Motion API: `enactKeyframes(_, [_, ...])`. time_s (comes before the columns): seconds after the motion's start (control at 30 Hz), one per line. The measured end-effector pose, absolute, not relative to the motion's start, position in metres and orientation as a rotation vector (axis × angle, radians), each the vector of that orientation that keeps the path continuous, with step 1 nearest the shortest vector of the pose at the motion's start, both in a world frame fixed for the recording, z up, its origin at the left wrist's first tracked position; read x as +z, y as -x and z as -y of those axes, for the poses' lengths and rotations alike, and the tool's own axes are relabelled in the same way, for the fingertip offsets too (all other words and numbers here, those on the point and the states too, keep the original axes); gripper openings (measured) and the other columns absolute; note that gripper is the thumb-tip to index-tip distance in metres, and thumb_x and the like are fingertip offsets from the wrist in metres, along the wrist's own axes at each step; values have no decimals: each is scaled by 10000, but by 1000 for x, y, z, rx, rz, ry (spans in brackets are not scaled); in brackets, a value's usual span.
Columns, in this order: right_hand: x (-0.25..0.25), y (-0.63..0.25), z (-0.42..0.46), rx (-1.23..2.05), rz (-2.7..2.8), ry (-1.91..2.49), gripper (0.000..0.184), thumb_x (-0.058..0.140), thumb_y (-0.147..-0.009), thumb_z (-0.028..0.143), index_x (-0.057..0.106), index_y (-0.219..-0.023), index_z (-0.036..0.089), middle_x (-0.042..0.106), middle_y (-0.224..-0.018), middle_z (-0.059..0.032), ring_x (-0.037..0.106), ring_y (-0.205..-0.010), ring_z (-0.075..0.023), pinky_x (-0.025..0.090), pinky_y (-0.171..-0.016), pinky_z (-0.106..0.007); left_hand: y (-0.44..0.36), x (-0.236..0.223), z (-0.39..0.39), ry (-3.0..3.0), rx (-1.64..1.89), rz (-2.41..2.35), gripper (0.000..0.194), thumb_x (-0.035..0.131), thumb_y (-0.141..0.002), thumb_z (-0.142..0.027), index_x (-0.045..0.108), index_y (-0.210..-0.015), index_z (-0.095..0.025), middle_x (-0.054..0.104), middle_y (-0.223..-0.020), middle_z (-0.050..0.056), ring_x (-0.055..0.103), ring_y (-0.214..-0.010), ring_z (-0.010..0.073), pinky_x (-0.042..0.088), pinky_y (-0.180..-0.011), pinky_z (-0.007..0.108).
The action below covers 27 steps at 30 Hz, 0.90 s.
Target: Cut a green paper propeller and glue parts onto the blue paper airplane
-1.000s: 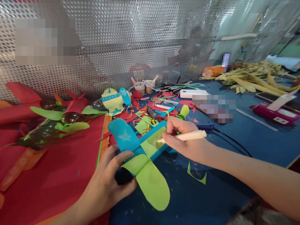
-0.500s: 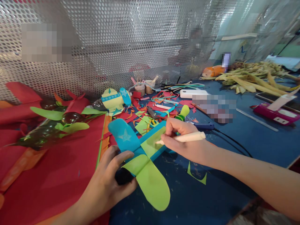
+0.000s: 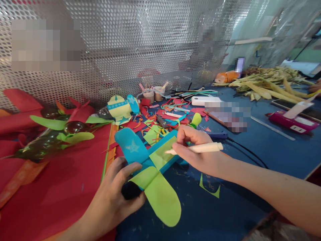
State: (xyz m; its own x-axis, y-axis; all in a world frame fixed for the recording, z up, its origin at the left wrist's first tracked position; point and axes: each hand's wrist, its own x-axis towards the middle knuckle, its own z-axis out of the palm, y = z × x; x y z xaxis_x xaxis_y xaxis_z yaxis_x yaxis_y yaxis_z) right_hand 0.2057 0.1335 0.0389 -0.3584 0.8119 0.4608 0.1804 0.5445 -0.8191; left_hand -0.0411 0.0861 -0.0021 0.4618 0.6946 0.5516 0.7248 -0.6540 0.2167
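Observation:
A paper-covered toy plane (image 3: pixel 144 163) lies on the blue tabletop, with one blue wing (image 3: pixel 129 144) bearing a pale star and one lime-green wing (image 3: pixel 164 202). My left hand (image 3: pixel 120 187) is wrapped round its near end, fingers on top and thumb below. A white marker pen (image 3: pixel 200 147) is pinched in my right hand (image 3: pixel 192 149). The pen's tip is at the green paper panel (image 3: pixel 160 155) on the plane's blue body; whether it touches, I cannot tell. Part of the plane's far end is hidden behind my right hand.
Paper scraps (image 3: pixel 150 122) lie heaped beyond the plane. Bottle planes (image 3: pixel 75 125) stand on red paper (image 3: pixel 62 187) at left. At right are a blue tool (image 3: pixel 217 135) with a black cord, a magenta power strip (image 3: pixel 292 122) and dried husks (image 3: pixel 271 80). Perforated metal (image 3: pixel 140 40) rises behind.
The pen tip has shifted slightly to the left over the green panel, with small tilts of the pen. My left hand keeps its hold on the plane. The view has turned slightly.

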Motion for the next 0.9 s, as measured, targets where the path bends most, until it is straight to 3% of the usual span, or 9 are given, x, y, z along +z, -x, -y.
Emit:
enactKeyframes(0.13, [40,-207,-129,960,1806,715,192,483,-882,281,432,-719,193,411,-544,73,359,-444,-58,294,-419,-197,42,-5,-86,2620,-986,1316,383,596,-745,-253,480,-1110,-230,523,-1000,81,591,-893,239,525,-703,349])
enactKeyframes(0.27, [39,-206,-127,831,1867,786,211,581,-828,267,454,-681,183,408,-554,68,371,-473,-58,293,-437,-194,44,-8,-87,2612,-974,1369,422,612,-735,-281,463,-1129,-256,519,-1033,77,587,-923,248,527,-725,367])
enactKeyframes(0.4, [40,-205,-129,785,1905,800,281,555,-840,265,395,-623,185,383,-560,65,345,-480,-56,273,-436,-197,46,-8,-88,2635,-969,1374,442,614,-740,-292,442,-1146,-271,507,-1050,83,568,-967,266,526,-739,396])
enactKeyframes(0.6, [39,-205,-130,944,1881,829,123,531,-834,218,426,-773,201,409,-569,76,366,-473,-73,297,-436,-203,47,-11,-89,2623,-991,1347,427,593,-752,-303,450,-1151,-252,508,-1036,94,573,-953,273,530,-726,405])
enactKeyframes(0.73, [38,-204,-130,893,1893,810,194,574,-762,145,397,-713,207,428,-599,67,391,-516,-78,315,-456,-201,48,-12,-88,2623,-971,1370,431,598,-745,-308,452,-1148,-260,508,-1048,95,571,-965,279,530,-729,409])
enactKeyframes(0.9, [37,-204,-132,849,1832,813,241,537,-788,157,348,-648,207,363,-550,83,321,-467,-61,274,-428,-197,47,-11,-87,2654,-961,1404,446,604,-744,-294,431,-1153,-270,498,-1056,94,562,-992,284,526,-742,416])
